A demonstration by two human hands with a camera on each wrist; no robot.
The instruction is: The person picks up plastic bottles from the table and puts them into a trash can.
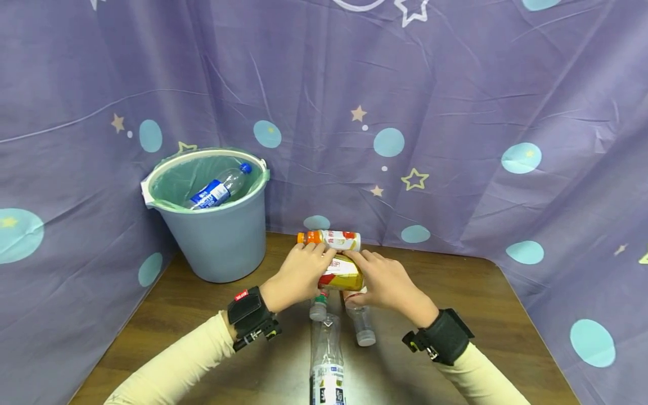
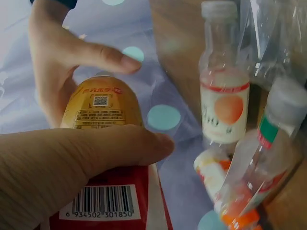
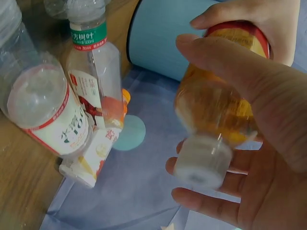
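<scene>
My left hand (image 1: 300, 271) grips a gold and red plastic bottle (image 1: 342, 274) above the table, its thumb across the label in the left wrist view. Amber colour shows through the bottle in the right wrist view, and its white cap (image 3: 203, 162) points toward my right hand (image 1: 388, 281). That hand is spread around the capped end, thumb on one side and fingers on the other. Below and behind the hands are an empty bottle with a green neck band (image 3: 98, 72), a clear bottle with a peach-printed label (image 2: 224, 105), and an orange-capped bottle (image 1: 334, 239).
A large clear bottle (image 1: 326, 343) lies at the front of the wooden table (image 1: 445, 292). At the back left stands a blue-grey bucket (image 1: 223, 236) with a green liner, holding a blue-labelled bottle (image 1: 215, 192). A purple patterned cloth (image 1: 445, 101) hangs behind.
</scene>
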